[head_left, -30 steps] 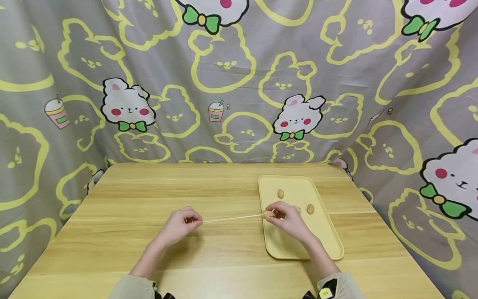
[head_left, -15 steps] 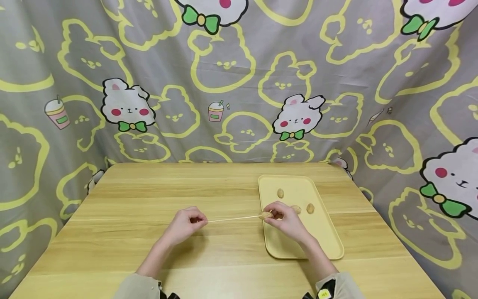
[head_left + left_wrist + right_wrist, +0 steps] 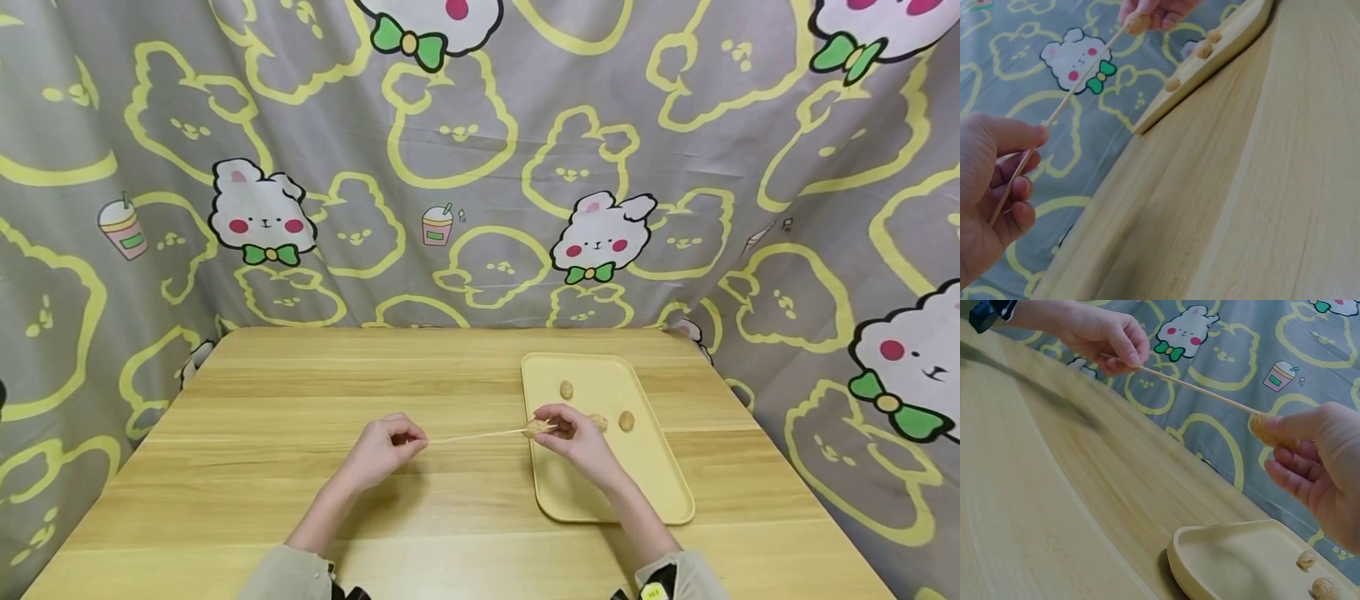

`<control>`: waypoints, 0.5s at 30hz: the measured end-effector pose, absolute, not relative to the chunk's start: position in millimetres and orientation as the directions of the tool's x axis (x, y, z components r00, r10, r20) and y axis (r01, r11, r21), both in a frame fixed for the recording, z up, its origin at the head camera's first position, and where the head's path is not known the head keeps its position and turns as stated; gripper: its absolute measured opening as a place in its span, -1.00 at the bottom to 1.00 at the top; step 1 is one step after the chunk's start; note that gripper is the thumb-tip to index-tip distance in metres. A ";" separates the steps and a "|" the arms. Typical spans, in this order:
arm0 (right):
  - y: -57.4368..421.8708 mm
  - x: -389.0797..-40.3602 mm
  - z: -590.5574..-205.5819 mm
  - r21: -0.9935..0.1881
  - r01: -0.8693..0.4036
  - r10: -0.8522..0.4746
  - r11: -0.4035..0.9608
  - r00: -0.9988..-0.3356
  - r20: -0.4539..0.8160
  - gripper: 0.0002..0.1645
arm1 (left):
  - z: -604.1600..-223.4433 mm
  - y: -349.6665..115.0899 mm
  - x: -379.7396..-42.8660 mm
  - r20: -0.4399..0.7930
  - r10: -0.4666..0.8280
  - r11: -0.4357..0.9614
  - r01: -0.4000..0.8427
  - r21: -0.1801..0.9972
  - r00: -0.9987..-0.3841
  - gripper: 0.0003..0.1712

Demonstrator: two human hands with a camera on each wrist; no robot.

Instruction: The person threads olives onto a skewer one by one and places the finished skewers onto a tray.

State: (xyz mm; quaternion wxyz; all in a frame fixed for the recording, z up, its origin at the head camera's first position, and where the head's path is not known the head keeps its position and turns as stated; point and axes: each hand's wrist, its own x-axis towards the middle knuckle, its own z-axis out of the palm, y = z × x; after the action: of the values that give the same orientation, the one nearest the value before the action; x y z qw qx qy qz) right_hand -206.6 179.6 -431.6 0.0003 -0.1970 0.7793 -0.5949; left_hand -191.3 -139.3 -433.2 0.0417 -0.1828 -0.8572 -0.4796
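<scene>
My left hand (image 3: 382, 450) pinches a thin wooden skewer (image 3: 480, 434) between thumb and fingertips. In the left wrist view the skewer's rear end (image 3: 1007, 199) runs back across the palm. A small brown meatball (image 3: 534, 429) sits on the far end of the skewer, held by the thumb and fingers of my right hand (image 3: 581, 446). The skewer enters the meatball (image 3: 1265, 429) on the side facing my left hand. Fingers partly cover the meatball, so how deep the skewer goes cannot be seen. Both hands are raised above the table, the right one over the tray's left edge.
A yellow rectangular tray (image 3: 585, 496) lies on the right of the wooden table (image 3: 420, 533). On it rest loose meatballs: one near the back (image 3: 566, 390), one to the right (image 3: 627, 421), one beside my right hand (image 3: 597, 422). A patterned curtain (image 3: 465, 283) surrounds the table.
My left hand has moved right, closer to my right hand, and the stretch of skewer showing between them is shorter. My right hand stays nearly in place with the meatball.
</scene>
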 end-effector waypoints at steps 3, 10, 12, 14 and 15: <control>182.1 -207.3 -433.6 -0.956 -0.254 -0.302 0.144 -0.932 0.201 -0.59 | -432.6 -139.4 -191.6 0.241 0.254 0.476 0.338 0.812 -0.937 -0.91; 185.0 -205.8 -437.5 -0.967 -0.244 -0.331 0.080 -0.921 0.205 -0.58 | -431.5 -142.6 -189.7 0.205 0.246 0.453 0.299 0.839 -0.947 -0.94; 185.9 -205.9 -438.8 -0.968 -0.245 -0.319 0.048 -0.923 0.217 -0.57 | -431.7 -144.6 -189.0 0.193 0.241 0.438 0.284 0.853 -0.951 -0.93; 187.4 -206.2 -440.0 -0.967 -0.253 -0.307 0.008 -0.922 0.238 -0.57 | -431.4 -146.3 -188.5 0.186 0.225 0.417 0.267 0.868 -0.956 -0.93; 188.1 -206.5 -440.4 -0.966 -0.259 -0.300 -0.013 -0.921 0.251 -0.58 | -431.0 -147.1 -188.2 0.184 0.211 0.410 0.258 0.875 -0.960 -0.93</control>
State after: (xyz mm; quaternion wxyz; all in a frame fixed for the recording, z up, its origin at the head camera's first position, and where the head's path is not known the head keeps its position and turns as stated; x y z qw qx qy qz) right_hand -206.5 188.1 -440.4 0.0149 -0.1988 0.7023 -0.6834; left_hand -188.2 -147.1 -431.0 0.0224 -0.1395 -0.8392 -0.5251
